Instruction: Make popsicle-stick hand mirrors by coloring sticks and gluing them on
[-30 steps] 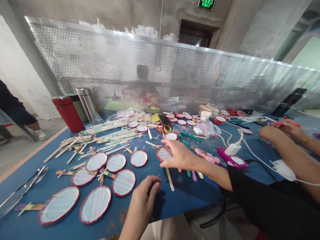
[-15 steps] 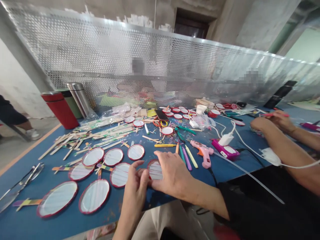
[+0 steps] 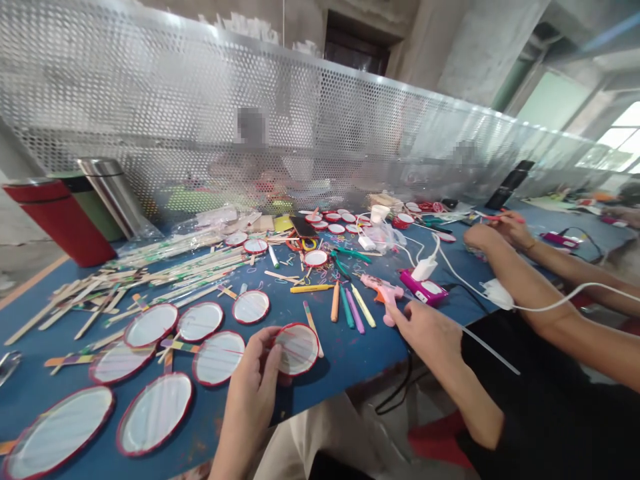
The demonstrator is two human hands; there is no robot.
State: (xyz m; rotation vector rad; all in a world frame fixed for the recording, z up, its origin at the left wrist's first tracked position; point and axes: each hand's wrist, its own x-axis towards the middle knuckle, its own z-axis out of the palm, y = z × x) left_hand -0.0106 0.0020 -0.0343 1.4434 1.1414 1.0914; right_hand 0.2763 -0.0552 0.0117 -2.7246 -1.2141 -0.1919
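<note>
– in left fingers?
– pinched round, white, red-rimmed disc by edge over blue bench, likely to spare its face.
– with right fingers?
– touched pink plastic glue gun; couldn't tell if gripping.

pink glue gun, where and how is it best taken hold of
Probably by the handle, coming from the near right, where the right hand is. The pink glue gun lies on its side, handle toward the near edge of the blue table and nozzle pointing to the far left, so fingers could wrap the handle well clear of the tip.
</note>
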